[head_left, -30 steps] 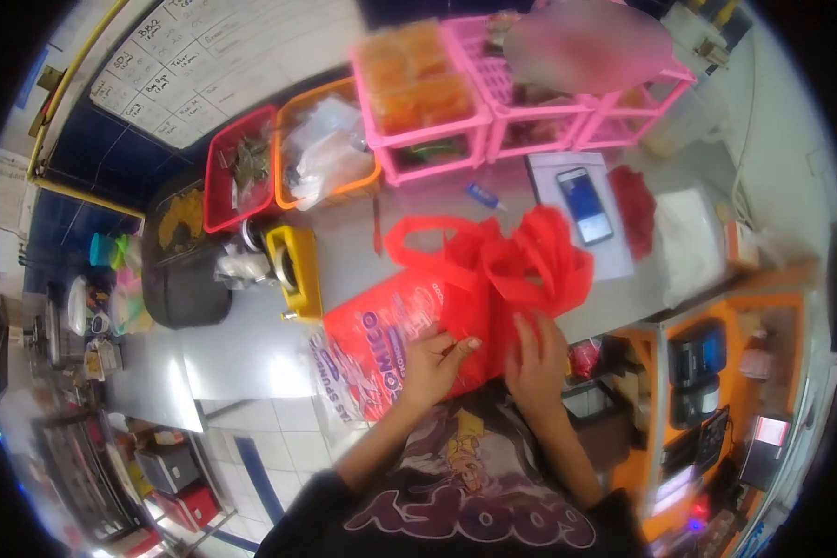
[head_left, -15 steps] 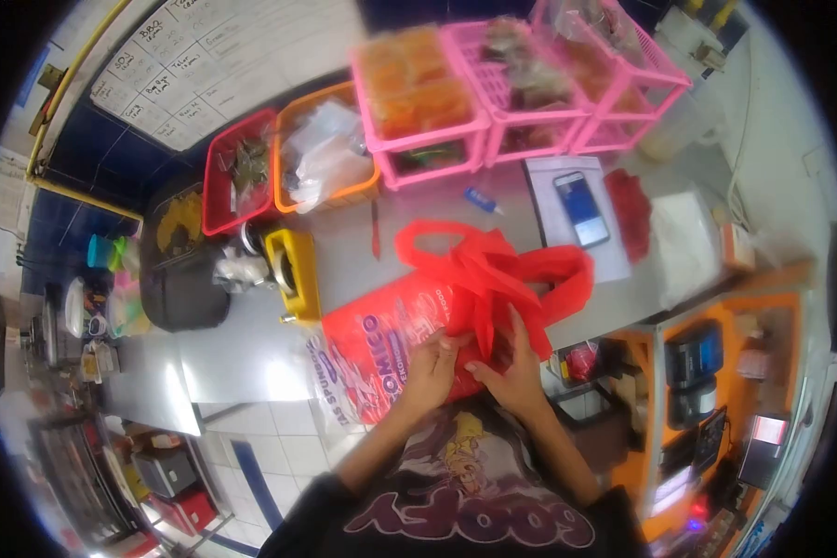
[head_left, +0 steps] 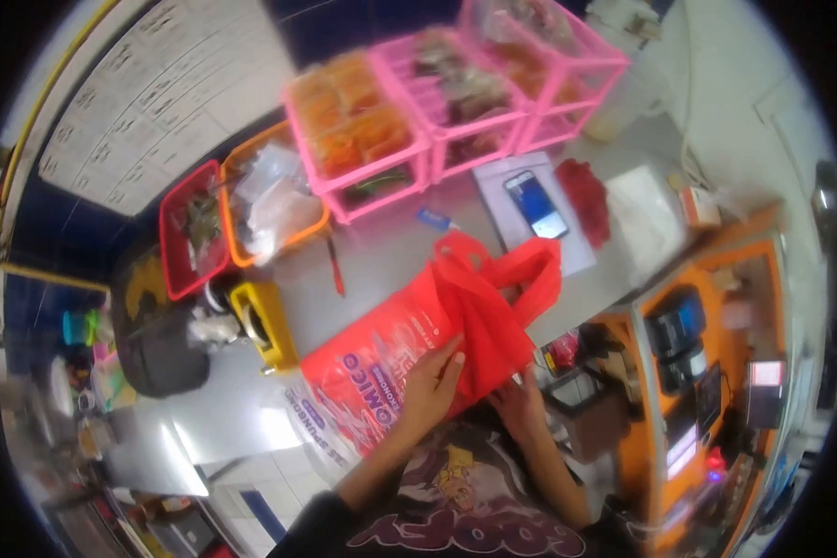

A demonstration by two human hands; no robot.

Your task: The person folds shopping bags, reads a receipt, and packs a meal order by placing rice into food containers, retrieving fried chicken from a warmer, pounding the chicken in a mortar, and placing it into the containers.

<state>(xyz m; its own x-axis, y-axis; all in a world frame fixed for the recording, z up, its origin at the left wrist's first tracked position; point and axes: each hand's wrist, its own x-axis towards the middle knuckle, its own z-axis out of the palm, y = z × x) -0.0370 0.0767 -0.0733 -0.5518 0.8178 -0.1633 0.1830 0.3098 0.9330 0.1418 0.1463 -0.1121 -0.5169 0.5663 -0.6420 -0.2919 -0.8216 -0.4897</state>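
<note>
A red cloth carrier bag [head_left: 493, 339] with loop handles lies folded on top of a red printed plastic pack [head_left: 367, 381] at the counter's near edge. My left hand [head_left: 430, 389] is closed on the bag's left side, thumb on top of the cloth. Just below the bag's lower right edge, my right hand [head_left: 523, 406] has its fingers bent together. A small whitish spot shows at those fingertips, too blurred to name. Whether the right fingers also grip the cloth is hard to see.
Pink baskets [head_left: 428, 144] with packed food stand at the back. Left of them are an orange basket [head_left: 321, 223], a red basket [head_left: 172, 265] and a yellow tape dispenser [head_left: 274, 339]. A phone [head_left: 536, 205] rests on paper. An orange shelf [head_left: 656, 325] stands right.
My right hand has moved down from the bag's middle to its lower right edge. My left hand stays on the bag, which now lies flatter. The view has tilted and shifted.
</note>
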